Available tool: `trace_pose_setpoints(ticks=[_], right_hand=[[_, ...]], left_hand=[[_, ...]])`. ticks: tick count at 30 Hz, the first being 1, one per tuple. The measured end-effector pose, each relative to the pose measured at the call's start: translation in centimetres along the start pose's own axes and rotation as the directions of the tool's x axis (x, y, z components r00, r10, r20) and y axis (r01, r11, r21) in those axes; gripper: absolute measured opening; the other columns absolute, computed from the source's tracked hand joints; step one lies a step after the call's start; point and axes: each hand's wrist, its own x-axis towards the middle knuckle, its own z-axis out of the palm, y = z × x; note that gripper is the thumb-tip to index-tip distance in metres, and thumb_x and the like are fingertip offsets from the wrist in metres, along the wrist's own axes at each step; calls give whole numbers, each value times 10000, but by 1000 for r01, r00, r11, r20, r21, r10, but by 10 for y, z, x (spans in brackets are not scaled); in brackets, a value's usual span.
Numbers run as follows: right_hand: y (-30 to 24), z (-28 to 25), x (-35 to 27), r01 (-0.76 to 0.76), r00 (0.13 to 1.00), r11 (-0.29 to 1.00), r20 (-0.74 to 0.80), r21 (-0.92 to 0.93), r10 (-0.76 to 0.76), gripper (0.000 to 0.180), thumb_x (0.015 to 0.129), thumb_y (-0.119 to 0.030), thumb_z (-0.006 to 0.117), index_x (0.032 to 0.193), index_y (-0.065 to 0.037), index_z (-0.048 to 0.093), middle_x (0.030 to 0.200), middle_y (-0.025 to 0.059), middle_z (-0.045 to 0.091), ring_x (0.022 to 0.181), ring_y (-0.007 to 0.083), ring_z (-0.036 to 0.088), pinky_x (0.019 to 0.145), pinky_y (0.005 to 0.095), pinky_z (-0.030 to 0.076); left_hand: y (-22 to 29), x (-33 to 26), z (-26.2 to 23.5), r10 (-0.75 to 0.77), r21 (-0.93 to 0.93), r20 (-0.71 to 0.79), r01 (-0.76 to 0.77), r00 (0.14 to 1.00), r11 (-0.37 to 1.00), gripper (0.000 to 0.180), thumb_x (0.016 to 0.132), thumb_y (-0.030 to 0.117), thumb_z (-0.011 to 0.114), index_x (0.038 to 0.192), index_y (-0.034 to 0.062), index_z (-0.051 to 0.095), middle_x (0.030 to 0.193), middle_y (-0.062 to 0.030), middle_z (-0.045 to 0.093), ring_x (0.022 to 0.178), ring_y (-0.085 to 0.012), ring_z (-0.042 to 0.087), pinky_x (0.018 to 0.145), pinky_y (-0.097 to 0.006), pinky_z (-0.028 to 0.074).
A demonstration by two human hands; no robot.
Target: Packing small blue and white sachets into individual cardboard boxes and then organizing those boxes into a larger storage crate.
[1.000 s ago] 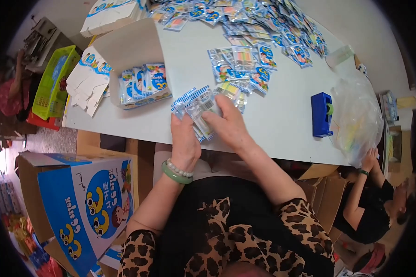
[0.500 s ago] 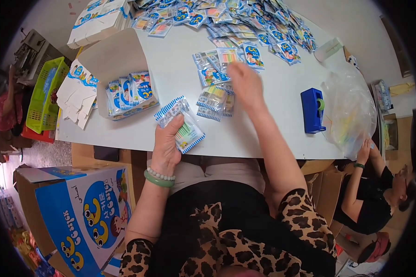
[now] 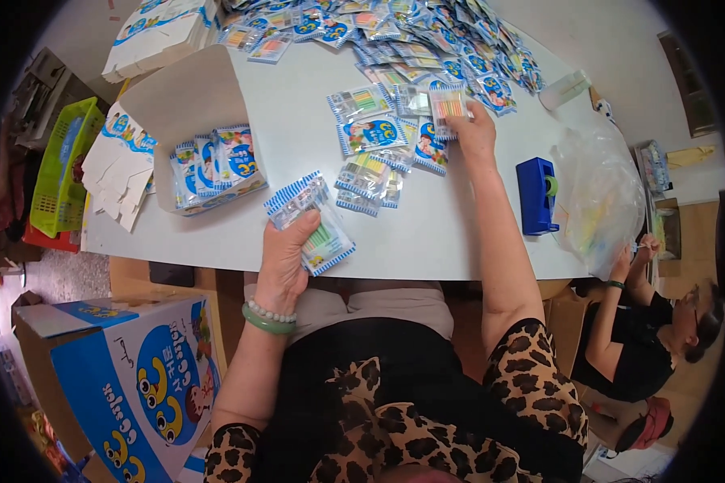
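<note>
My left hand (image 3: 288, 249) is closed on a small stack of candy packets (image 3: 312, 221) with blue-striped ends, held over the table's near edge. Farther right, my right hand (image 3: 477, 133) pinches a single candy packet (image 3: 449, 111) with orange sticks showing through its clear side. Loose packets (image 3: 370, 135) lie overlapping on the table between my hands, some with the blue printed side up. To the left stands an open white box (image 3: 254, 181) with its lid raised. Several packets (image 3: 209, 165) stand in a row inside it.
A large heap of packets (image 3: 427, 40) covers the back of the white table (image 3: 427, 249). Flattened boxes (image 3: 121, 173) lie at the left. A blue tape dispenser (image 3: 534, 197) and a clear plastic bag (image 3: 604, 193) sit at the right, beside a co-worker (image 3: 628, 346). A carton (image 3: 129, 378) stands lower left.
My right hand has moved right from the loose packets and now holds one packet up. Packets in that group have shifted. My left hand keeps its stack. The co-worker's hands have come together.
</note>
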Motion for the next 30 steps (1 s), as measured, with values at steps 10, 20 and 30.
trace_pose_setpoints(ticks=[10,20,30], right_hand=[[-49,-69,-42,-186,929,947,267,-260,256,164,692,-100,679,820,-36,599,746,19,615,665,99,555,628,249,415],[-53,-19,-26,751,559,521,810,-406,-175,180,688,16,567,861,-1,614,1371,120,493,1327,327,372,1025,399,383],[-68,-69,-55,56,870,544,308,-837,384,287,798,-293,589,895,-33,662,961,189,668,873,343,635,765,418,483]], left_hand=[[2,0,-5,-5,57,44,2,999,998,414,832,113,702,1182,-17,525,1032,-159,656,917,-290,679,781,-419,589],[0,1,-6,8,83,32,-11,999,996,435,839,138,701,1196,-25,514,1055,-170,649,936,-317,673,796,-434,587],[-1,5,-11,-20,60,54,17,998,998,442,840,132,700,1206,-25,509,1056,-164,647,945,-322,670,798,-436,588]])
